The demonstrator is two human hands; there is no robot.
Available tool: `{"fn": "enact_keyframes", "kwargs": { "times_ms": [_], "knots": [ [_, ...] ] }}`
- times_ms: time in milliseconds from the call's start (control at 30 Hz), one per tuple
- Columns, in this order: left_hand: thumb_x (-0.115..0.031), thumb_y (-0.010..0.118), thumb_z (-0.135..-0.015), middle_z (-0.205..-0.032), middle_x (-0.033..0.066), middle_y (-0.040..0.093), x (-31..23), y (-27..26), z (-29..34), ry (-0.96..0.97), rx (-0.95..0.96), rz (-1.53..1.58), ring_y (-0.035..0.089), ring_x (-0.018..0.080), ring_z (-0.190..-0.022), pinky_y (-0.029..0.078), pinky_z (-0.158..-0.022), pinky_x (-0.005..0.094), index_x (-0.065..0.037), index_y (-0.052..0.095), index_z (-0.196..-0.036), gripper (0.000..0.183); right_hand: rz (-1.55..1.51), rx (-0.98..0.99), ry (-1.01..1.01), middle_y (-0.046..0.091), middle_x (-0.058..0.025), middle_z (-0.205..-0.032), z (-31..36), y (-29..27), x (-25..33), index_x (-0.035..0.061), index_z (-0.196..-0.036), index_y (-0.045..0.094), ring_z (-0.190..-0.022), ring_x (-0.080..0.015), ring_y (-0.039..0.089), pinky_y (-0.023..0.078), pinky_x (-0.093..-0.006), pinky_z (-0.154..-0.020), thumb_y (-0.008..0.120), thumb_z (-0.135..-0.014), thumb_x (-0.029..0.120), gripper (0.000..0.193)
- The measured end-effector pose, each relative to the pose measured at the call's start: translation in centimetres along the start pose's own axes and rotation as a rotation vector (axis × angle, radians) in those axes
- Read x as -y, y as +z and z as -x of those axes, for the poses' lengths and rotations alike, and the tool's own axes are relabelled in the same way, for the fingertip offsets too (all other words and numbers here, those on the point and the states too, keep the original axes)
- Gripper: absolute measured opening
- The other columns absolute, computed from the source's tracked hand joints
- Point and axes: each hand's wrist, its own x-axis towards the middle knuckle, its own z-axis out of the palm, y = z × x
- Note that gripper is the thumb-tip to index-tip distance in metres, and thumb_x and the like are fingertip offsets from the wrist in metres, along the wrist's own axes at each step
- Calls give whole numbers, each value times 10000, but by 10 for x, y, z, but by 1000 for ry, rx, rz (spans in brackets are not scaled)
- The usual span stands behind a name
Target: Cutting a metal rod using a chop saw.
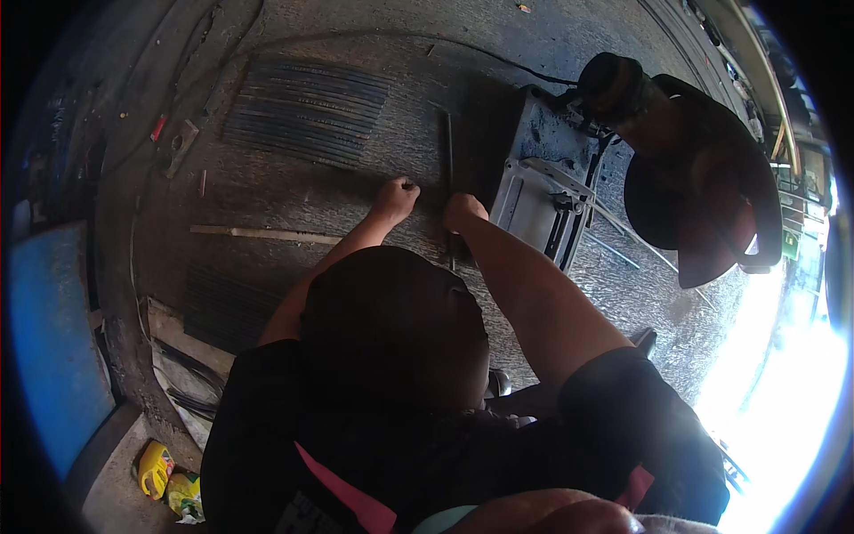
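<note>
My right hand (464, 212) is closed around a thin dark metal rod (449, 156), which lies lengthwise away from me over the floor and shows on both sides of the fist. To its left, my left hand (396, 199) has its fingers curled in. A small dark spot shows at those fingers, and I cannot make out what they hold, if anything. Just right of the rod stands a chop saw with a grey metal base (525, 200) and a large dark blade guard (703, 169).
Several dark bars (307, 111) lie side by side at the far left. Nearer are a wooden strip (262, 233) and more dark bars (222, 307). A black cable (391, 36) runs across the back to the saw. A blue panel (53, 338) stands left; yellow packages (156, 469) lie at lower left.
</note>
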Motion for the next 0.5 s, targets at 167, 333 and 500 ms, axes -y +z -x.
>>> {"fn": "enact_keyframes", "kwargs": {
  "times_ms": [167,333,500],
  "knots": [
    [-375,585,-882,-674,80,617,1,8,0,-93,73,435,584,138,-557,460,-537,305,29,625,-904,406,-243,234,-274,693,-123,-969,-3,-6,-3,93,-1002,681,-912,-281,673,556,-409,-735,646,-767,184,254],
    [-390,571,-905,-697,50,613,-37,-2,-3,-61,200,788,578,148,-572,444,-517,288,-18,602,-896,374,-211,-193,-330,691,-151,-918,56,-30,-7,64,-940,662,-914,-311,670,551,-422,-749,573,-789,174,207],
    [-374,509,-949,-827,73,638,-100,-46,8,-262,440,998,640,179,-740,506,-599,327,-46,609,-950,344,-185,-366,-38,649,-180,-1078,106,-61,-33,70,-1094,607,-1013,-333,638,539,-417,-833,538,-877,193,258]
  ]
}}
